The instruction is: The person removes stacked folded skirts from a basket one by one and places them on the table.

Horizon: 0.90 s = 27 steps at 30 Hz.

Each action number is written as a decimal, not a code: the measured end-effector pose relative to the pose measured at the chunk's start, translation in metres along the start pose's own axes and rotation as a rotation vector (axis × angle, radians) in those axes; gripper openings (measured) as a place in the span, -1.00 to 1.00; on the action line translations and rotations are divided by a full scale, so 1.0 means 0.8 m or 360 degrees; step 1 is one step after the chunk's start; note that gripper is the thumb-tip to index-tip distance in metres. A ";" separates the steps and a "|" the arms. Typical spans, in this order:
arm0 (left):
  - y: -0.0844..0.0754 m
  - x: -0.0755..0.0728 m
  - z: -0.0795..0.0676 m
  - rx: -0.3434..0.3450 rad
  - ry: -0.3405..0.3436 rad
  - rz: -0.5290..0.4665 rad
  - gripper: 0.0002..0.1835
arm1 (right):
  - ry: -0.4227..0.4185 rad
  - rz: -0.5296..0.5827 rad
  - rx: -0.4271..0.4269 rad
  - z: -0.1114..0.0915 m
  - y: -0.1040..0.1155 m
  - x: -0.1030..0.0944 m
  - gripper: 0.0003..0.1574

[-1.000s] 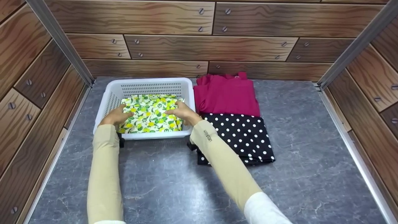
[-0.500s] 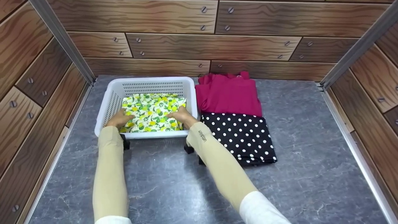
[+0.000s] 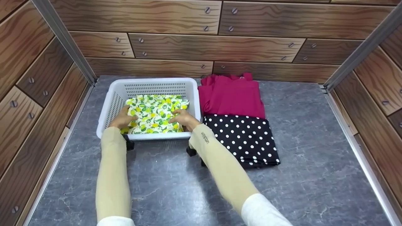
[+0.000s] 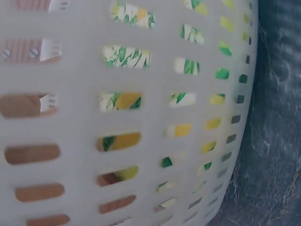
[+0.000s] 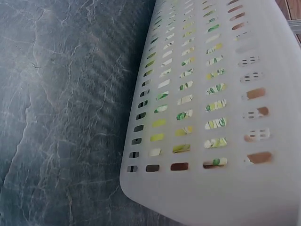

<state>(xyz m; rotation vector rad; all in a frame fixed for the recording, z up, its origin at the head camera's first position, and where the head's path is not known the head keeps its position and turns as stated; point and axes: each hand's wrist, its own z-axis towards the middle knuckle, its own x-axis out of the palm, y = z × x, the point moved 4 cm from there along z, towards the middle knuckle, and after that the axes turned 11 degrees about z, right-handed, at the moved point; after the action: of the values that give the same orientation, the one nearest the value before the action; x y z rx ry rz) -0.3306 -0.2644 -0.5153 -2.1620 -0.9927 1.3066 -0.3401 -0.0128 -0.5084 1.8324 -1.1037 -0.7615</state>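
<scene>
A folded cloth (image 3: 154, 110) printed with yellow lemons and green leaves lies inside a white perforated plastic basket (image 3: 157, 136). My left hand (image 3: 122, 119) rests at the cloth's left edge, its thumb over the top. At the right edge my right hand (image 3: 185, 119) touches the cloth, with thumb and forefinger spread on its upper face. Both hands reach over the basket's front rim. Slots in the basket wall (image 4: 157, 113) show pieces of the print and skin in the left wrist view. From the right wrist, the basket's front wall (image 5: 197, 197) hides most of the hand.
Right of the basket lies a folded crimson garment (image 3: 232, 97), its near edge meeting a folded black cloth with white polka dots (image 3: 241, 141). The grey marbled surface (image 3: 314, 141) is bounded by wood-print walls (image 3: 176, 47) at the back and sides.
The view has shifted slightly. My right hand's forefinger has come farther over the top of the cloth, and my left hand has stayed at the left edge. The cloth lies as before.
</scene>
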 end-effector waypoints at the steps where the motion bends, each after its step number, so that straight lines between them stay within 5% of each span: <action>1: 0.000 0.000 0.000 0.0025 0.0025 0.0015 -0.13 | 0.0007 -0.0003 -0.0001 0.000 0.000 0.000 -0.28; 9: -0.005 -0.001 -0.003 0.0176 0.0172 0.0151 -0.28 | 0.0084 0.0030 -0.0011 0.003 0.001 0.003 -0.12; 17: -0.020 -0.003 -0.010 0.0198 0.0130 -0.0024 -0.28 | 0.0076 -0.0032 -0.0069 -0.002 0.016 -0.006 -0.03; 27: -0.046 -0.018 -0.040 0.0439 -0.0016 -0.0026 -0.28 | 0.0193 -0.0023 -0.0299 -0.023 0.044 -0.020 0.07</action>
<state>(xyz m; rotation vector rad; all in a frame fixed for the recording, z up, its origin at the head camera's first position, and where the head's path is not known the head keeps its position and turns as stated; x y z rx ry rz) -0.3202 -0.2510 -0.4672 -1.9373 -0.7803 1.3598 -0.3456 -0.0008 -0.4677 1.7060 -0.9108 -0.7273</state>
